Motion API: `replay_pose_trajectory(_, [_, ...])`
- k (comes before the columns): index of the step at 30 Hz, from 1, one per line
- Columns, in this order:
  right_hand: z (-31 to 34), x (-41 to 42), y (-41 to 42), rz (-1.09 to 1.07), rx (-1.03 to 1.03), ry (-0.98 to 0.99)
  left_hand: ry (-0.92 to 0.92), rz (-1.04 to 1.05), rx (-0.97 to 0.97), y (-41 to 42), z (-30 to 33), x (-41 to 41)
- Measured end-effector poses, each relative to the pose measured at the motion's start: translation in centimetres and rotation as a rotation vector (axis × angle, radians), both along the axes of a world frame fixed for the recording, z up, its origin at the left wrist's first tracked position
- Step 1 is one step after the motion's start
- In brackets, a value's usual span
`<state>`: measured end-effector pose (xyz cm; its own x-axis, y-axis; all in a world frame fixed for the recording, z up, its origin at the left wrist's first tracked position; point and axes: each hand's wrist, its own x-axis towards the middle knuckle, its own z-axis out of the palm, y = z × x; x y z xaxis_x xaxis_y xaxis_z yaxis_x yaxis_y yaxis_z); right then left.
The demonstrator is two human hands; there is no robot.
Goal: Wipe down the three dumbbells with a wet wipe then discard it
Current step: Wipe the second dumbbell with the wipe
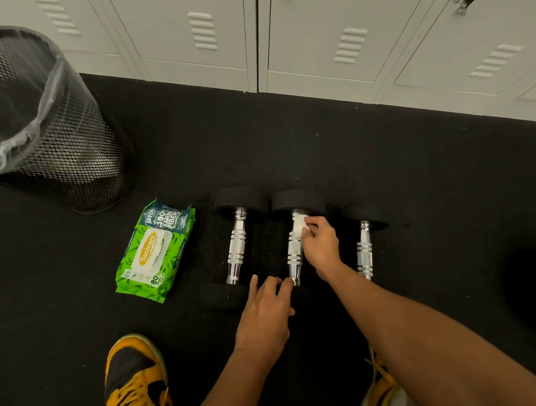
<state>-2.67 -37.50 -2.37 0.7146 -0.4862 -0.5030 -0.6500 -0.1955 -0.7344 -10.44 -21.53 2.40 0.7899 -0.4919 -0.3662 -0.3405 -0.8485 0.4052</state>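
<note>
R hand (pixel 321 246) pinching wet wipe (pixel 299 225) on middle dumbbell (pixel 296 250) handle, L hand (pixel 265 313) fingers relaxed, resting on its near end

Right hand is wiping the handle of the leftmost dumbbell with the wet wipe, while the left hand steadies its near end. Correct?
Not quite. The head view shows the right hand pressing the wet wipe on the middle dumbbell, not the leftmost; the left hand steadies its near end.
</note>
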Motion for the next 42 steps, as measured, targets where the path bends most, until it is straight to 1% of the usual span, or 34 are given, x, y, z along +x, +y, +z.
replay_pose_trajectory(6, [-1.1, -1.3, -0.5, 0.037, 0.043, 0.058, -0.008, 0.014, 0.005, 0.2, 0.1, -0.1])
replay_pose_trajectory(13, [-2.0, -3.5, -1.4, 0.091, 0.257, 0.163, 0.000, 0.016, 0.024, 0.1, 0.1, 0.2])
replay_pose_trajectory(19, [-2.1, -5.1, -1.7, 0.227, 0.274, 0.246, 0.016, 0.002, 0.058, 0.0, 0.3, 0.4])
replay_pose_trajectory(24, [-2.2, -5.2, -2.4, 0.281, 0.301, 0.282, 0.022, 0.009, 0.059, 0.0, 0.3, 0.5])
replay_pose_trajectory(26, [-2.3, -5.0, -2.6, 0.268, 0.319, 0.286, 0.017, 0.009, 0.060, 0.0, 0.4, 0.5])
replay_pose_trajectory(28, [-2.5, -4.7, -2.7, 0.178, 0.351, 0.259, 0.019, 0.012, 0.061, 0.1, 0.5, 0.5])
replay_pose_trajectory(31, [-3.1, -3.3, -2.6, -0.085, 0.421, 0.190, 0.025, 0.021, 0.051, 0.0, 0.5, 0.6])
replay_pose_trajectory(33, [-2.7, -1.6, -2.4, -0.222, 0.439, 0.145, 0.028, 0.024, 0.046, -0.1, 0.6, 0.6])
replay_pose_trajectory(35, [-2.3, 0.2, -2.0, -0.304, 0.457, 0.112, 0.028, 0.018, 0.048, -0.2, 0.6, 0.6])
replay_pose_trajectory(38, [-1.9, 2.4, -1.3, -0.395, 0.479, 0.119, 0.033, 0.016, 0.058, -0.4, 0.6, 0.7])
replay_pose_trajectory(42, [-1.8, 3.2, -0.8, -0.570, 0.646, 0.088, 0.034, 0.020, 0.073, -0.5, 0.4, 0.8])
